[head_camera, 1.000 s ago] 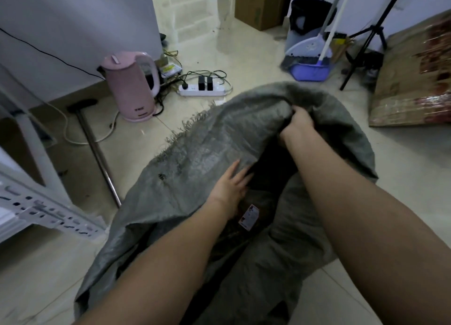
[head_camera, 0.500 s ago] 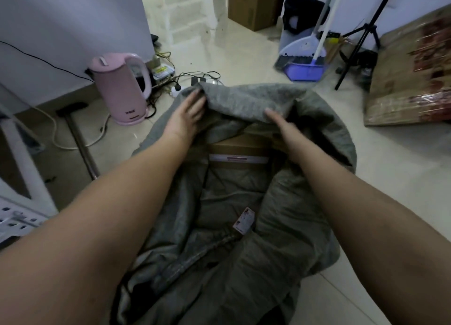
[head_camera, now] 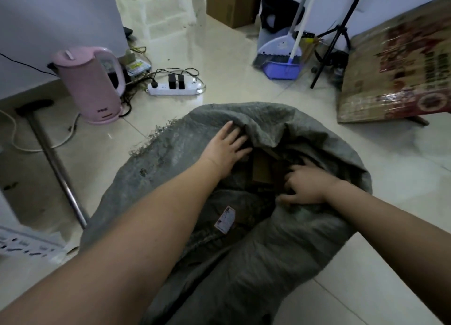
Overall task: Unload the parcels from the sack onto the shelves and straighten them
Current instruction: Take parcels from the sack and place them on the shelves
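I am at the opening step of the unloading: the grey sack [head_camera: 244,251] lies slumped on the pale tiled floor [head_camera: 244,56], its mouth turned away from me, and a brown parcel [head_camera: 262,168] shows just inside. My left hand [head_camera: 225,149] lies flat, fingers straight, on the sack's left lip, while my right hand [head_camera: 307,185] curls its grip on the cloth or parcel edge. Next, I judge, I must seize the parcel and lift it left toward the white shelf frame [head_camera: 26,244], clear of the pink kettle [head_camera: 90,85] and power strip [head_camera: 175,89] beyond.
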A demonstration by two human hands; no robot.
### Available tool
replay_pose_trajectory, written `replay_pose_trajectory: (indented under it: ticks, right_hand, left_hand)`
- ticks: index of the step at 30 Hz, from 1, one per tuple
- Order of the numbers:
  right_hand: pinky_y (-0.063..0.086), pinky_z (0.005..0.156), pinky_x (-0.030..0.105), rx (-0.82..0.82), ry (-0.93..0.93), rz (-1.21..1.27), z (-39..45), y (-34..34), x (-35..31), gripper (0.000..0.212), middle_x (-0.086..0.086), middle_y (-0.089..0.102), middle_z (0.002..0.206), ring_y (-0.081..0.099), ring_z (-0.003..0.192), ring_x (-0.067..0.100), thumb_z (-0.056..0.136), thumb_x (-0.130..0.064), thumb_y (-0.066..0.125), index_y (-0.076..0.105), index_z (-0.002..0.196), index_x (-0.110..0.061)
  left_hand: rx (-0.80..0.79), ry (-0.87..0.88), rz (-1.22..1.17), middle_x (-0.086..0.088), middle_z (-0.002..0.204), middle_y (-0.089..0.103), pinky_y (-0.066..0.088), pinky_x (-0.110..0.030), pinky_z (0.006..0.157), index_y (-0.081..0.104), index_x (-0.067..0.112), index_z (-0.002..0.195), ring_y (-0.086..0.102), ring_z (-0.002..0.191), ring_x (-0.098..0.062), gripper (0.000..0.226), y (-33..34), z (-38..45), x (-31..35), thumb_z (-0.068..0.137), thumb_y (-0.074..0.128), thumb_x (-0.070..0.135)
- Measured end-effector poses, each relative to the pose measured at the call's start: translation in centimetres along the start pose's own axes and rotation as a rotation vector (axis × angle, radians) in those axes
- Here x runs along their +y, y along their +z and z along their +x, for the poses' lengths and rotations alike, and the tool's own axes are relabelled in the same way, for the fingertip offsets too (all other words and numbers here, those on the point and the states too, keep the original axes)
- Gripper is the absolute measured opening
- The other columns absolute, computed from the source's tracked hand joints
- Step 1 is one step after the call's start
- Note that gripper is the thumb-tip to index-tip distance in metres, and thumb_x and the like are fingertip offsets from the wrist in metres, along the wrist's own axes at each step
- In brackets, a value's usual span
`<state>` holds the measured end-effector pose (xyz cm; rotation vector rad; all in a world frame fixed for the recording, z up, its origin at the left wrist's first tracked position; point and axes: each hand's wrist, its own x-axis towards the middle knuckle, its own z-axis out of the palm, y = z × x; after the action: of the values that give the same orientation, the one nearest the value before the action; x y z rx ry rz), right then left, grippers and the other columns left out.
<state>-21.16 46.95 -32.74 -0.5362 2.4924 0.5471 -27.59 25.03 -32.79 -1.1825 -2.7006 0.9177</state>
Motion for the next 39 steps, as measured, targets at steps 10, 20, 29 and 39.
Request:
replay_pose_trajectory:
  ticks: [10, 20, 29, 39]
  right_hand:
    - [0.005, 0.118, 0.045, -0.287, 0.427, -0.226, -4.0, 3.6, 1.9, 0.055, 0.008, 0.036, 0.152, 0.024, 0.144, 0.028, 0.101, -0.042, 0.028, 0.039, 0.146, -0.014]
    - [-0.01, 0.113, 0.058, -0.258, 0.719, 0.335, -1.2, 7.7, 0.1, 0.07, 0.011, 0.0, 0.162, -0.005, 0.148, 0.033, 0.097, -0.036, 0.036, 0.003, 0.154, -0.011]
    - [0.019, 0.114, 0.047, 0.126, 0.727, 0.644, -1.5, 8.3, -0.6, 0.036, 0.018, 0.052, 0.135, 0.04, 0.129, 0.033, 0.094, -0.02, 0.043, 0.057, 0.124, -0.005]
    - [0.037, 0.051, 0.013, 0.162, 0.514, 1.177, 0.9, 1.9, -4.5, 0.027, 0.017, 0.059, 0.079, 0.052, 0.07, 0.02, 0.091, -0.004, 0.046, 0.059, 0.067, -0.005]
  left_hand:
    - [0.022, -0.083, -0.223, -0.013, 0.153, 0.019, 0.017, -0.047, 0.111, 0.014, 0.024, 0.152, 0.02, 0.138, -0.034, 0.067, -3.0, 2.9, 6.3, 0.095, 0.038, 0.051]
    - [-0.66, -0.241, -1.658, -0.018, 0.154, 0.024, 0.029, -0.039, 0.113, 0.016, 0.006, 0.152, 0.03, 0.139, -0.034, 0.083, -1.9, 4.5, 15.8, 0.091, 0.052, 0.051]
    - [-0.602, -0.554, -2.369, -0.019, 0.137, 0.051, 0.045, -0.033, 0.098, 0.039, 0.003, 0.142, 0.054, 0.119, -0.028, 0.062, 0.5, 3.8, 19.3, 0.095, 0.048, 0.042]
    - [-0.718, -0.469, -2.598, 0.001, 0.104, 0.073, 0.05, -0.026, 0.087, 0.074, 0.026, 0.1, 0.067, 0.096, -0.014, 0.04, 3.0, -0.2, 15.5, 0.084, 0.056, 0.058]
